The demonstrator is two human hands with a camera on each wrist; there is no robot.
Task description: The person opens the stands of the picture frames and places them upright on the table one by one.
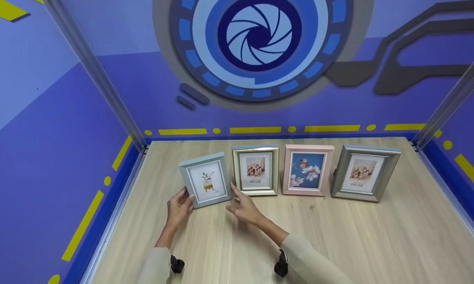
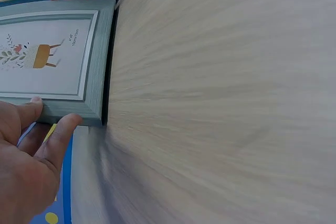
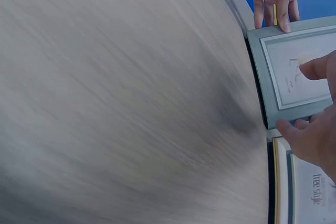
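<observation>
A grey-blue picture frame (image 1: pixel 207 179) with a potted-plant print stands slightly turned at the left end of a row. My left hand (image 1: pixel 178 208) holds its lower left side, thumb (image 2: pixel 34 106) on the front border and the other fingers at the side edge and behind. At the opposite side, my right hand (image 1: pixel 244 208) touches the edge with extended fingers. Its thumb (image 3: pixel 316 68) is held away from them, overlapping the print in the right wrist view. Close beside the right fingertips is a gold picture frame (image 1: pixel 255 170).
Right of the gold one stand a pink frame (image 1: pixel 308 170) with a blossom picture and a grey-brown frame (image 1: pixel 365 173). All rest on a light wooden table (image 1: pixel 221 252). Behind is a blue-purple printed wall (image 1: pixel 134 86), with metal posts (image 1: pixel 90 71) at the corners.
</observation>
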